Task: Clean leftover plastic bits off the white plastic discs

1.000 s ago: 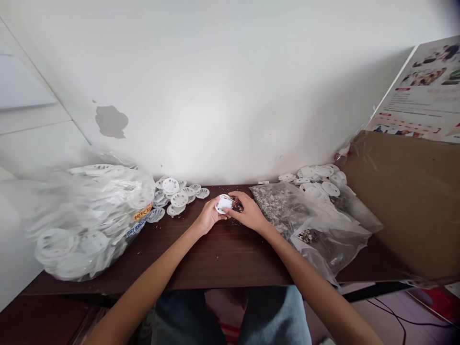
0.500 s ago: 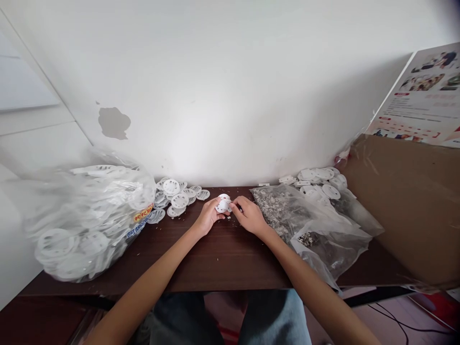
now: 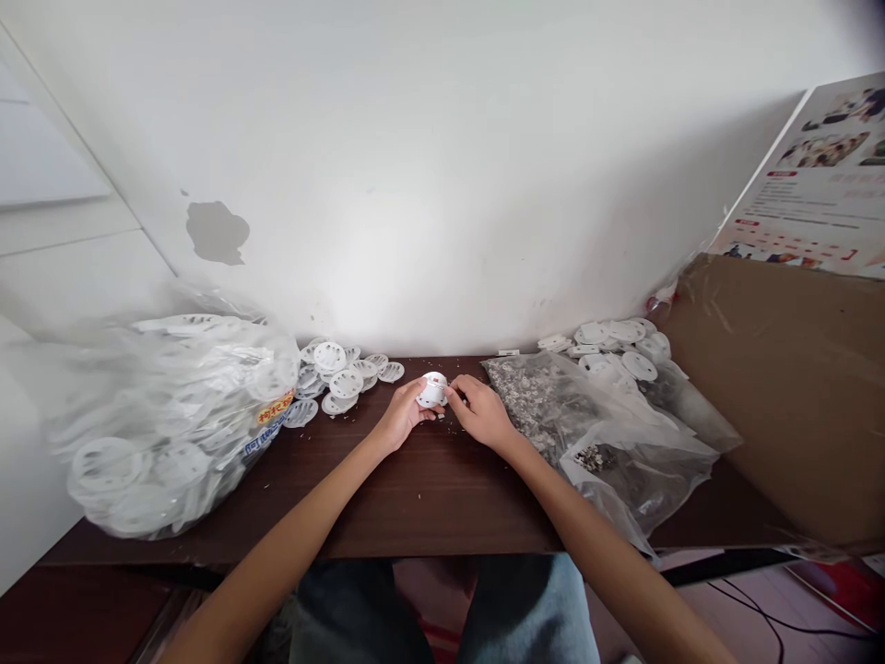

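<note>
A round white plastic disc (image 3: 432, 388) with small holes is held above the middle of the dark wooden table (image 3: 415, 507). My left hand (image 3: 401, 415) grips it from the left, thumb on its face and fingers underneath. My right hand (image 3: 478, 412) is at the disc's right edge, its thumb and index finger bent together and touching the rim. Whether a small part sits between those fingertips is too small to tell. Right of my right hand lies a clear bag (image 3: 529, 392) of many tiny metallic-looking pieces.
A large clear bag (image 3: 172, 443) of white discs stands at the left, with loose discs (image 3: 346, 383) beside it. More white parts (image 3: 612, 337) are piled at the back right, near a cardboard box (image 3: 781, 397). Behind is a wall (image 3: 442, 184).
The disc has tilted slightly, so more of its face shows. My right fingers have shifted a little at its rim. The camera view has moved slightly.
</note>
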A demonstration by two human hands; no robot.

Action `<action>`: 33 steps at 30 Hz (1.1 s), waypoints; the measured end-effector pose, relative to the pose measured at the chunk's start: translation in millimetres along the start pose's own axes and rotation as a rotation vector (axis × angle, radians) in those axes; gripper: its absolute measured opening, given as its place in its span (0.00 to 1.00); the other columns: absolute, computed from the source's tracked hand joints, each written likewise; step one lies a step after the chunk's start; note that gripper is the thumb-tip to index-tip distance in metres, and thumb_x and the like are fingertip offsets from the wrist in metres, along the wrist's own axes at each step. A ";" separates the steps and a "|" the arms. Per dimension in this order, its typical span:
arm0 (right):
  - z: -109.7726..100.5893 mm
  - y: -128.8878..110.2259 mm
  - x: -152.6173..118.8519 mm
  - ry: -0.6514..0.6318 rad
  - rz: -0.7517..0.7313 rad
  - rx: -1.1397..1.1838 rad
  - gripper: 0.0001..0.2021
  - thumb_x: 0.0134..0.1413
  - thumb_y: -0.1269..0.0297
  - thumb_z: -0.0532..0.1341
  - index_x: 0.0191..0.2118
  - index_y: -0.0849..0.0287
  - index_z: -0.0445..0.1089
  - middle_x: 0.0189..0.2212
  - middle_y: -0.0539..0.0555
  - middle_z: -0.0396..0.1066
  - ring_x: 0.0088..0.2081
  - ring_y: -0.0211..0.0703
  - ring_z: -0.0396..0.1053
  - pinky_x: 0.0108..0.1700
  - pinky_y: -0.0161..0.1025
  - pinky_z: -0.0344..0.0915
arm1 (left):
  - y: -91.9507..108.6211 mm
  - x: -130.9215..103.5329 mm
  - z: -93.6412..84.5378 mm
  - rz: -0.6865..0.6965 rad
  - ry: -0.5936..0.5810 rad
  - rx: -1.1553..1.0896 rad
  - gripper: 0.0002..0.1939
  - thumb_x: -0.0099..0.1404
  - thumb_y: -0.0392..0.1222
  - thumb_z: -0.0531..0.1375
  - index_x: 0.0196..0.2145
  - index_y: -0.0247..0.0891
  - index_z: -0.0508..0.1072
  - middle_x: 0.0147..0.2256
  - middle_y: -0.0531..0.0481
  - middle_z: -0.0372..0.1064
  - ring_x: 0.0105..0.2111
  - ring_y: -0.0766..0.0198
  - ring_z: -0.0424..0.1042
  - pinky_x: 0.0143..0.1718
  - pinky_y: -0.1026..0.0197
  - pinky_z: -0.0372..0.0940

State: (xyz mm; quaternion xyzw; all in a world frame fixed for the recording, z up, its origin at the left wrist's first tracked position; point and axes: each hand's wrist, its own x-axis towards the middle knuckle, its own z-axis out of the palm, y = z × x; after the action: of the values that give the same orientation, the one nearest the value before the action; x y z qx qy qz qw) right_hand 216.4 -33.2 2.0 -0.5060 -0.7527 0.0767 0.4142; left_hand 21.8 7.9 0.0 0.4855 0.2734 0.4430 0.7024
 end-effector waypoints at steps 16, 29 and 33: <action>-2.0 0.7 0.6 0.008 0.014 -0.002 0.15 0.76 0.54 0.54 0.37 0.53 0.68 0.34 0.51 0.71 0.36 0.43 0.70 0.41 0.39 0.61 | 3.4 -6.2 4.2 -0.025 -0.142 0.004 0.38 0.75 0.59 0.59 0.76 0.46 0.57 0.44 0.44 0.78 0.30 0.63 0.78 0.27 0.65 0.65; 0.3 1.1 0.2 -0.009 -0.023 -0.012 0.14 0.75 0.55 0.56 0.36 0.54 0.69 0.36 0.52 0.73 0.36 0.43 0.70 0.42 0.39 0.62 | -0.5 -7.7 7.0 0.081 -0.174 -0.073 0.20 0.74 0.53 0.59 0.59 0.44 0.71 0.49 0.44 0.74 0.37 0.60 0.76 0.32 0.62 0.68; 0.7 -0.5 -0.3 0.014 -0.028 0.007 0.15 0.75 0.56 0.56 0.36 0.54 0.70 0.37 0.52 0.74 0.38 0.43 0.71 0.43 0.39 0.63 | -0.4 -8.7 10.7 0.113 -0.133 -0.073 0.21 0.75 0.56 0.59 0.58 0.43 0.69 0.52 0.41 0.75 0.36 0.60 0.76 0.30 0.63 0.67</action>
State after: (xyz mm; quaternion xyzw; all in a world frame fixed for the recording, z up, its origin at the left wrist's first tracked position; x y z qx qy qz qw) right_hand 215.6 -33.5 1.7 -0.4944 -0.7566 0.0699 0.4221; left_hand 26.6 -4.5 3.3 0.5027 0.1820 0.4584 0.7100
